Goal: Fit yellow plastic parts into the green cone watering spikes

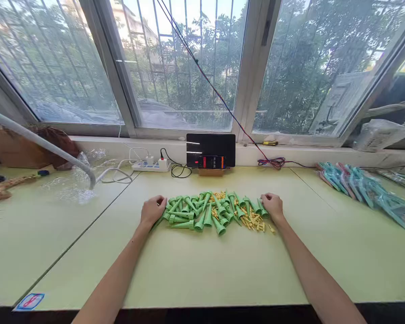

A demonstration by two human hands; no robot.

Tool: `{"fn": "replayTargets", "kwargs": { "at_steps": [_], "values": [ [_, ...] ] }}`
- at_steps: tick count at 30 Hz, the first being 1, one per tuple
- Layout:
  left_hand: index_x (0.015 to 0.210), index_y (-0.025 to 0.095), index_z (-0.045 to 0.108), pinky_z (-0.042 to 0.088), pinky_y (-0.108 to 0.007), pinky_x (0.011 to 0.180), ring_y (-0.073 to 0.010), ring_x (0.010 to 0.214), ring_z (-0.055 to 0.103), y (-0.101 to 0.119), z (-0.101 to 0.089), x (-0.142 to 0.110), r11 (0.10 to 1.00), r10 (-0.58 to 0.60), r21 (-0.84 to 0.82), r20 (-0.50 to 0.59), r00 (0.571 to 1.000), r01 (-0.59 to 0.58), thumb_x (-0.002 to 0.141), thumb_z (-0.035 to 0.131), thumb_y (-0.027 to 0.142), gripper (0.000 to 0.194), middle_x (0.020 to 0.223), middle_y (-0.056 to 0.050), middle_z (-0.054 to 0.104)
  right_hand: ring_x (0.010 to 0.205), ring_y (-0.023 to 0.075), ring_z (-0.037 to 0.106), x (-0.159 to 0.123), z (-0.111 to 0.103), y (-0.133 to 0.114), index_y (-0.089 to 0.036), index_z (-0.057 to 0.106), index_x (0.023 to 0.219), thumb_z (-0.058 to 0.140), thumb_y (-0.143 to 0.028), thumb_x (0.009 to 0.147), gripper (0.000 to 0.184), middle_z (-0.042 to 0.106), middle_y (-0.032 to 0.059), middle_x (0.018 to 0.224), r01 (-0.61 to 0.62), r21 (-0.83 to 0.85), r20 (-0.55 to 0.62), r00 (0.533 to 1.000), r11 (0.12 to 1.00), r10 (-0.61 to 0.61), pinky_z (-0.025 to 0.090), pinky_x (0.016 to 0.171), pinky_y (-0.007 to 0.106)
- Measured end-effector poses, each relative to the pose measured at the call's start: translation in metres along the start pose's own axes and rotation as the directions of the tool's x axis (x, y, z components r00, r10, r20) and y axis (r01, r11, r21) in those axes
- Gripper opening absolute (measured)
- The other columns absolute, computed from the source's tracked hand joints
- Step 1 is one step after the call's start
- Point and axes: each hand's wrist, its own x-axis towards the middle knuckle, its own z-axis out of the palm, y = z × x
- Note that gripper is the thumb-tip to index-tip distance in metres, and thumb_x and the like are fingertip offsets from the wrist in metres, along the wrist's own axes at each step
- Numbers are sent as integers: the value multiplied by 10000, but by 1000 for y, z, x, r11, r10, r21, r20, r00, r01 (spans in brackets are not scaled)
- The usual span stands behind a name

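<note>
Green plastic cone-shaped spikes point(207, 216), each with a ribbed collar at its wide end, lie in a long heap across the table. Small yellow plastic pegs point(254, 220) are scattered among them, mostly on the right side. My left hand point(154, 209) rests in a loose fist against the heap's left end, beside a green spike. At the other end my right hand point(272, 206) is curled closed next to another green spike, with a few yellow pegs just below it. I see nothing held in either hand.
A phone point(212, 162) showing a timer leans against a black tablet point(210, 146) behind the heap. To its left is a white power strip point(151, 165) with cables. Bagged teal items point(367, 189) lie at right. A grey tube point(54, 150) arches in from the left.
</note>
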Motion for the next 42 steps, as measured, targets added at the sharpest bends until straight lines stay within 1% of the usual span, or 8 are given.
{"fn": "replayTargets", "kwargs": {
  "at_steps": [16,22,25,29,33,36,39,42],
  "values": [
    [732,220,680,436,-283,657,-209,715,641,4,4,0,1000,18,-12,-14,1000,-19,788,481,408,279,757,-34,725,656,235,640,2,-2,-1,-194,703,647,493,-376,722,287,716,72,650,-36,20,33,999,999,35,423,640,303],
    [710,223,680,436,-282,645,-201,681,632,3,5,1,999,34,-33,-35,999,-36,782,494,408,272,720,-25,714,663,244,658,3,0,1,-199,713,655,520,-373,715,266,725,73,652,-47,41,41,998,998,45,449,669,319],
    [690,217,668,440,-288,649,-199,662,622,5,4,0,998,42,-45,-71,997,-45,794,487,421,293,692,-29,702,690,248,679,4,0,2,-199,720,685,536,-359,711,246,736,69,671,-57,73,53,997,996,53,475,703,330],
    [704,207,657,467,-289,698,-194,674,631,11,3,-3,995,54,-76,-147,988,-66,836,460,465,351,701,-35,704,802,266,702,4,-2,1,-191,738,782,573,-361,709,247,761,81,784,-60,129,57,997,990,53,507,774,355],
    [898,199,692,492,-278,847,-207,876,683,14,4,-4,990,58,-118,-184,981,-80,852,458,467,360,946,-55,750,949,257,700,4,-1,-1,-184,742,931,589,-379,736,316,760,94,991,-33,211,87,996,977,15,520,876,353],
    [1020,204,698,495,-299,892,-232,962,683,13,8,-3,989,56,-128,-145,988,-75,845,474,474,392,1037,-62,749,1051,233,681,5,4,2,-187,722,1069,593,-391,761,392,727,88,1141,-5,272,158,987,962,-39,517,936,335],
    [982,217,714,509,-293,857,-232,927,694,11,10,-3,989,65,-130,-84,994,-76,855,463,482,387,983,-50,763,1077,252,674,7,9,8,-197,726,1100,658,-405,731,429,721,88,1161,15,291,247,965,957,-90,512,962,369],
    [936,228,717,509,-269,829,-212,879,695,11,9,-4,988,80,-131,-48,996,-86,870,443,484,380,940,-30,766,1111,272,653,8,11,14,-213,733,1109,696,-418,719,442,710,90,1188,35,286,286,951,958,-120,486,996,406]
  ]
}}
